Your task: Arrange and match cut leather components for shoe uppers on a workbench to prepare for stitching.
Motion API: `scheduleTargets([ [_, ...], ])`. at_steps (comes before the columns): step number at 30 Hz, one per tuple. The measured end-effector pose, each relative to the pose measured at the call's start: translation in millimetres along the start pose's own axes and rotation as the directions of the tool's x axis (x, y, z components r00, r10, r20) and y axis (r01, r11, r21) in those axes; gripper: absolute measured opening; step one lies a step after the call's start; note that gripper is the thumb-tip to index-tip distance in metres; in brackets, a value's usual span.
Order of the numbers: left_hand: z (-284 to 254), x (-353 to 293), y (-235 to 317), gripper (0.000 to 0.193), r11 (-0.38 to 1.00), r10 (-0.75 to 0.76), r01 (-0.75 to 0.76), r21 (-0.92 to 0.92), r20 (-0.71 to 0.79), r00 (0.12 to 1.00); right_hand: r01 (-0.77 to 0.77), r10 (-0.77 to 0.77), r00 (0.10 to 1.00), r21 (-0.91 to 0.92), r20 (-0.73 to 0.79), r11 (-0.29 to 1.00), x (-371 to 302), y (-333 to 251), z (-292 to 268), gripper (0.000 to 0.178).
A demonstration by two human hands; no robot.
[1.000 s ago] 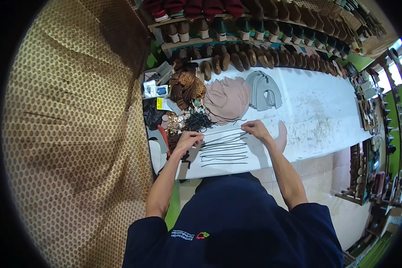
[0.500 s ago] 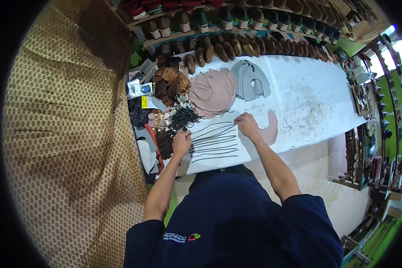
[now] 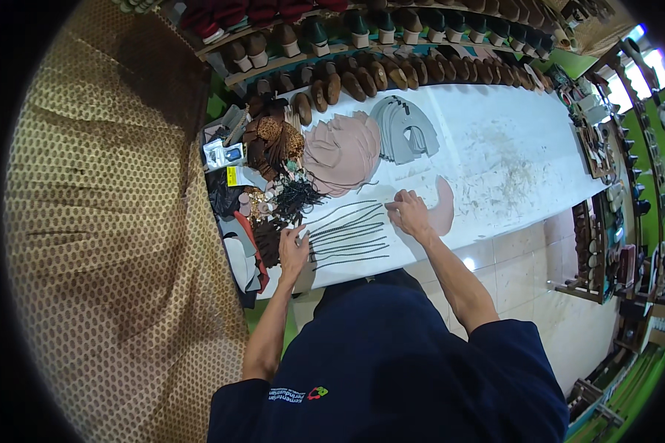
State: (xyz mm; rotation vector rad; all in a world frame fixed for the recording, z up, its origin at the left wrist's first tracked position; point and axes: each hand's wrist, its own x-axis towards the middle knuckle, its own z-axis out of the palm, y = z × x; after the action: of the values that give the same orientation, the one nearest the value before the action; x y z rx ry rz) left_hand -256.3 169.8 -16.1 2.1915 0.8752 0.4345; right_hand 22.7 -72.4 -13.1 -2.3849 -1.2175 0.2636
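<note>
The left hand (image 3: 294, 253) is held just left of the dark cords (image 3: 347, 229), the right hand (image 3: 408, 214) just right — whether either is pinched on one cannot be told. The cords are laid on a white table (image 3: 480, 122); far left of them, a patterned curtain (image 3: 118, 221) is hung — far right, a rack (image 3: 590, 255) is seen.

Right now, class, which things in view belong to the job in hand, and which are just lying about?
Seemingly in use:
dark cords
left hand, near their left ends
right hand, near their right ends

Seemingly lying about:
pink pile
grey pile
curved pink piece
black tangle
</note>
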Motion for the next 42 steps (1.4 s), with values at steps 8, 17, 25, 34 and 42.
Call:
scheduleTargets([
  [8, -11, -21, 2, 0.032, 0.994, -0.108, 0.108, -0.026, 0.016, 0.994, 0.037, -0.036, 0.997, 0.003, -0.063, 0.999, -9, 4, 5, 0.027],
  [17, -9, -20, 2, 0.033, 0.989, -0.143, 0.144, -0.025, 0.019, 0.99, 0.145, -0.135, 0.981, 0.063, -0.139, 0.987, -23, -1, 0, 0.021],
  [25, 4, -16, 7, 0.033, 0.989, -0.143, 0.144, -0.044, 0.033, 0.989, 0.15, -0.133, 0.975, 0.088, -0.176, 0.985, -32, -3, 2, 0.02],
  [34, 12, -12, 10, 0.03, 0.994, -0.108, 0.109, -0.023, 0.049, 0.993, 0.113, -0.109, 0.99, 0.048, -0.085, 0.992, -51, -1, 1, 0.02],
  [42, 18, -9, 8, 0.032, 0.998, -0.067, 0.068, -0.01, 0.054, 0.996, 0.103, -0.094, 0.991, 0.091, -0.097, 0.99, -58, -4, 1, 0.02],
])
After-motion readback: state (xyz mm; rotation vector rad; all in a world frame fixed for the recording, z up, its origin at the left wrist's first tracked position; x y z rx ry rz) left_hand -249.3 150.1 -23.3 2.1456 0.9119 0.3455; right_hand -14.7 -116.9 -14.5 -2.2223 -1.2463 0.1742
